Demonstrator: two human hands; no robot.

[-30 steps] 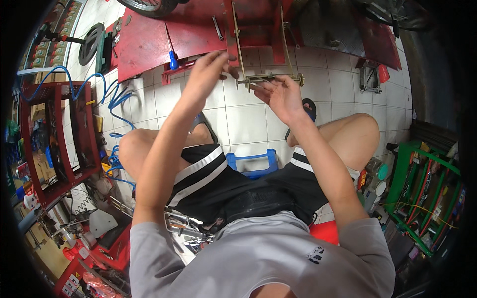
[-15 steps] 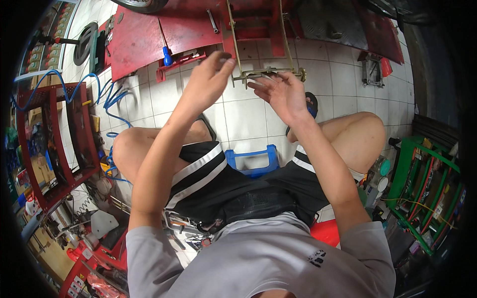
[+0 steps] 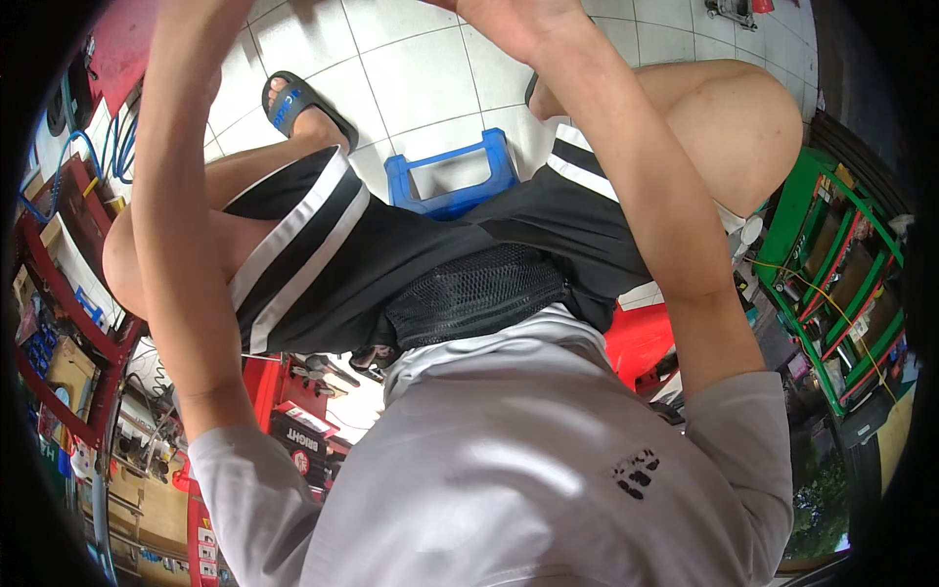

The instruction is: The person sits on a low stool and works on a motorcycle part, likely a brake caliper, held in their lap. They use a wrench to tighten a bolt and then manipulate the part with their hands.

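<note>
Both my arms reach up to the upper edge of the head view. Of my left hand (image 3: pixel 203 14) only the part by the wrist shows, at the upper left; its fingers are out of the picture. The palm side of my right hand (image 3: pixel 520 23) shows at the top middle, with most of its fingers cut off by the edge. Whether either hand touches or holds anything is hidden. White floor tiles (image 3: pixel 411 83) lie below and between the hands. A blue plastic piece (image 3: pixel 504 161) with a handle-like opening sits between my legs.
On the left stands a dark red metal rack (image 3: pixel 73 313) with tools and parts, near a coiled blue hose (image 3: pixel 122 147). A green metal rack (image 3: pixel 797 264) stands at the right. Red plastic (image 3: pixel 641 342) shows beside my right hip. A small metal device (image 3: pixel 734 12) lies at the far right.
The view has tipped down toward my body. The red lift table and the metal frame with its cross rod, which my hands were at, have left the picture. Both hands now reach the upper edge.
</note>
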